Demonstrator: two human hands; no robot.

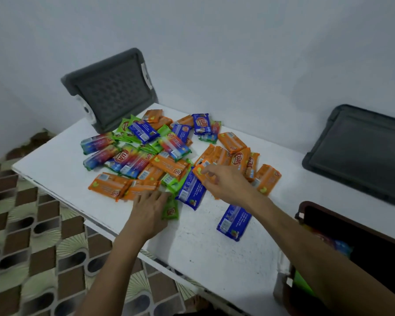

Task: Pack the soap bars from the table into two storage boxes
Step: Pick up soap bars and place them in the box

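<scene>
Orange, green, blue and rainbow-wrapped soap bars (146,153) lie in a loose, overlapping pile on the white table (55,160); I take this pile as the landmark. On its near edge the left hand (149,209) lies flat with the fingers spread, touching a green bar (170,209) and the edge of an orange one (141,187). On the near-right side of the pile, the right hand (226,183) pinches an orange bar (202,173) between thumb and fingers. One blue bar (234,222) lies alone, nearer to the person than the pile. Two dark lids (111,91) lean on the wall, one behind the pile and one far to its right. A dark storage box (351,247) stands at the near-right, beyond the table edge, with some coloured wrappers inside; a second box I cannot make out.

I judge that most bars are not yet packed. The wrappers look glossy, so a bar pinched by its corner may slip out. Pulling it from under its neighbours may drag them along, and the bars at the near edge could fall to the tiled floor (32,236).
</scene>
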